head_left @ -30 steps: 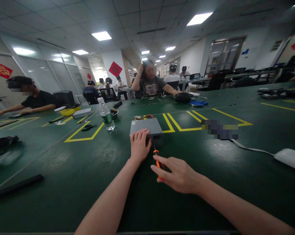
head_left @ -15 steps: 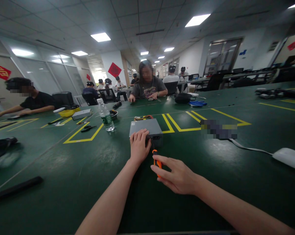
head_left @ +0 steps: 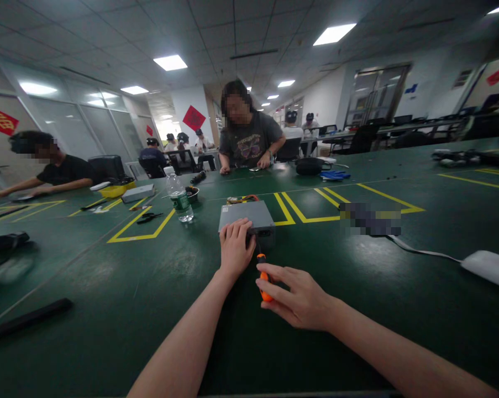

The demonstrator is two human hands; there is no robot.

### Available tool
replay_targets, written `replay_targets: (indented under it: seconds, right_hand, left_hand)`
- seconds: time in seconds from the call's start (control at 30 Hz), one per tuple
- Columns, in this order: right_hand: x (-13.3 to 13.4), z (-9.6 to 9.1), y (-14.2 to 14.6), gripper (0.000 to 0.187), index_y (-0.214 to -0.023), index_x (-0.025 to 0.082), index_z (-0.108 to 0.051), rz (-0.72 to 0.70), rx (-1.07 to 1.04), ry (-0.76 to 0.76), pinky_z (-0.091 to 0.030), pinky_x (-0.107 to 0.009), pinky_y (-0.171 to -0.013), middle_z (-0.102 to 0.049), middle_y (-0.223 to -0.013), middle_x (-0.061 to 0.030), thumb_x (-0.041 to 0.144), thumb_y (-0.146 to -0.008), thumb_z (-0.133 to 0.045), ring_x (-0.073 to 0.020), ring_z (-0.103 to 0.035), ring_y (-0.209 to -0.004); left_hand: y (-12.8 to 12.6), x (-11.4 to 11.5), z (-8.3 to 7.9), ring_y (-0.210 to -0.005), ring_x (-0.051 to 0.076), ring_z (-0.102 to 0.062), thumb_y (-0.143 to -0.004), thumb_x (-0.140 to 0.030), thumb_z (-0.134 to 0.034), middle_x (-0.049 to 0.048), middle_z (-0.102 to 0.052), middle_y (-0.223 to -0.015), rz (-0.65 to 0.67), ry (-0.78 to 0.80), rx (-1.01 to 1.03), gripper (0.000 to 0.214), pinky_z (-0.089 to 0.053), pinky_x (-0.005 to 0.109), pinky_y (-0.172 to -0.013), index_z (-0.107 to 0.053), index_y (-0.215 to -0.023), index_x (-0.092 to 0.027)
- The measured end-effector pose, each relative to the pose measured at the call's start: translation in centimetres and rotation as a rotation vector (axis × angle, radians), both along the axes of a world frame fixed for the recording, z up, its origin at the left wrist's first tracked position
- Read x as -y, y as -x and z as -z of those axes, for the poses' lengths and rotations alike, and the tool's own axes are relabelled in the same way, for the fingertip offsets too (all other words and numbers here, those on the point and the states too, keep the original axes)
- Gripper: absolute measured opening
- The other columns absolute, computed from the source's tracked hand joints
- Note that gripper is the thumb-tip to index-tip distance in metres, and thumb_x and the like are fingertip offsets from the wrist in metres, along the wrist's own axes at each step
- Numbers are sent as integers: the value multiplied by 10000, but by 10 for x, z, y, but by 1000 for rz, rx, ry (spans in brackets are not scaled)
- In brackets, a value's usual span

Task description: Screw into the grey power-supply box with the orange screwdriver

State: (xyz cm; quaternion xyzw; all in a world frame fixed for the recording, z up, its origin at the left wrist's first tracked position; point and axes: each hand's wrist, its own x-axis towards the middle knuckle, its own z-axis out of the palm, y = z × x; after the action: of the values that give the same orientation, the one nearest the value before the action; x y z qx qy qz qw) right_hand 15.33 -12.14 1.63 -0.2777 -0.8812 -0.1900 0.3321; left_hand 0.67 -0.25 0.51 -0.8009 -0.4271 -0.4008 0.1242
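A grey metal computer power supply (head_left: 253,213) lies on the green table, its socket side facing me and coloured cables (head_left: 243,199) at its far edge. My left hand (head_left: 236,246) is wrapped over its near left corner, fingers on the top and thumb at the front face. In my right hand (head_left: 297,296) an orange and black screwdriver (head_left: 266,284) is pinched between thumb and fingers. Its shaft points at the front face of the power supply, close by my left thumb; whether the tip sits on a screw cannot be made out.
A water bottle (head_left: 179,199) stands left of the power supply. Yellow tape (head_left: 324,219) marks the green table (head_left: 150,331). A black bar (head_left: 29,319) lies at left, a white device (head_left: 489,269) with a cable at right. Across the table a person (head_left: 251,132) leans over it.
The screwdriver handle has turned and shifted slightly in my right fingers. My left hand and the power supply stay put. The person across the table has risen higher.
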Motion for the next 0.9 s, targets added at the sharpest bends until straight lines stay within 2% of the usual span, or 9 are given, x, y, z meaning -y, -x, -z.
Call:
replay_targets:
  seconds: [0.13, 0.23, 0.37, 0.5, 0.57, 0.63, 0.73, 0.8, 0.9]
  right_hand:
    - [-3, 5, 2, 193, -909, 140, -485, -13, -78, -7, -520, -276, -704, -594, -1067, -155, 326, -858, -493, -184, -609, -916]
    - [-1, 4, 1, 276, -997, 126, -479, -3, -61, 61, -521, -280, -709, -575, -1079, -161, 368, -866, -459, -201, -594, -956]
    - [1, -1, 0, 321, -1176, 159, -446, 2, 41, 86, -510, -295, -722, -520, -1139, -166, 277, -881, -400, -215, -558, -1024]
    - [-1, 3, 1, 228, -1012, 135, -498, 10, -22, 9, -511, -283, -708, -556, -1097, -164, 304, -861, -475, -194, -591, -939]
    - [-2, 6, 1, 214, -946, 131, -487, 10, -67, 17, -514, -276, -705, -571, -1083, -162, 324, -852, -497, -187, -598, -917]
    - [-1, 6, 1, 246, -961, 132, -479, 16, -77, 60, -517, -276, -696, -571, -1082, -159, 354, -857, -483, -188, -599, -914]
    - [1, 3, 0, 310, -1116, 144, -459, 13, 6, 125, -514, -284, -700, -527, -1135, -165, 336, -875, -427, -201, -579, -968]
    - [2, 0, 0, 322, -1174, 165, -443, 13, 54, 109, -511, -294, -713, -510, -1149, -166, 292, -881, -402, -206, -570, -991]
    - [0, 2, 1, 262, -1081, 150, -483, 27, 18, 28, -512, -288, -708, -540, -1105, -161, 303, -872, -440, -199, -587, -954]
  left_hand:
    - [0, 0, 0, -1159, 193, -442, -812, -242, -512, 19, -550, -1221, 3, -1, 0, 311, -237, 378, -1021, -492, -1122, -246]
    - [0, 0, 0, -1156, 195, -444, -816, -239, -504, 18, -552, -1219, 7, 1, 3, 305, -234, 382, -1020, -493, -1120, -249]
    - [0, 1, -1, -1153, 196, -446, -816, -237, -503, 21, -555, -1214, 13, 2, 8, 296, -232, 386, -1020, -499, -1112, -247]
    - [1, 0, -1, -1151, 195, -446, -808, -233, -517, 21, -553, -1216, 16, 7, 12, 309, -228, 384, -1020, -497, -1116, -245]
    - [1, 0, -1, -1152, 191, -444, -807, -234, -519, 17, -552, -1217, 17, 9, 13, 309, -224, 381, -1022, -496, -1115, -247]
    - [1, 0, 0, -1153, 187, -443, -809, -236, -518, 11, -551, -1219, 18, 11, 13, 306, -222, 377, -1023, -495, -1114, -249]
    - [0, 0, 0, -1155, 187, -442, -810, -235, -516, 12, -549, -1221, 17, 9, 12, 307, -223, 375, -1023, -494, -1116, -250]
    - [0, 0, 0, -1158, 189, -441, -811, -235, -515, 15, -550, -1219, 18, 6, 13, 307, -223, 376, -1024, -493, -1117, -248]
    - [1, 0, 0, -1159, 188, -441, -815, -245, -512, 16, -553, -1216, 16, 3, 12, 303, -224, 376, -1026, -494, -1117, -247]
